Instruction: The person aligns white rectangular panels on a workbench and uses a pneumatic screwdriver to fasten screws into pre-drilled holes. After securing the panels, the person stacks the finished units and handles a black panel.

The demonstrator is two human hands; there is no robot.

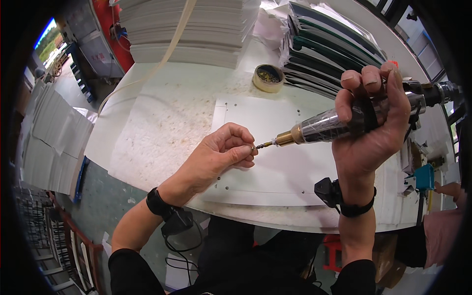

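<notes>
Crowding the far side of the pale worktop (152, 132): a white sheet stack (211, 39), a green-and-black layered stack (324, 51), a round yellowish tub (265, 87). Above a white panel (265, 110), left fingers (238, 155) pinch a tiny metal piece (253, 147) at a silver cylindrical screwdriver's (319, 128) bit; right fingers (343, 104) wrap its body.

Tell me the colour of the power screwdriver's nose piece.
Gold; the nose piece shows best in the head view.

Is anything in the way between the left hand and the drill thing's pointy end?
Nothing visible is in the way. The left hand pinches a tiny metal piece right by the bit of the power screwdriver, which the right hand holds. Whether they touch is too small to tell.
</notes>
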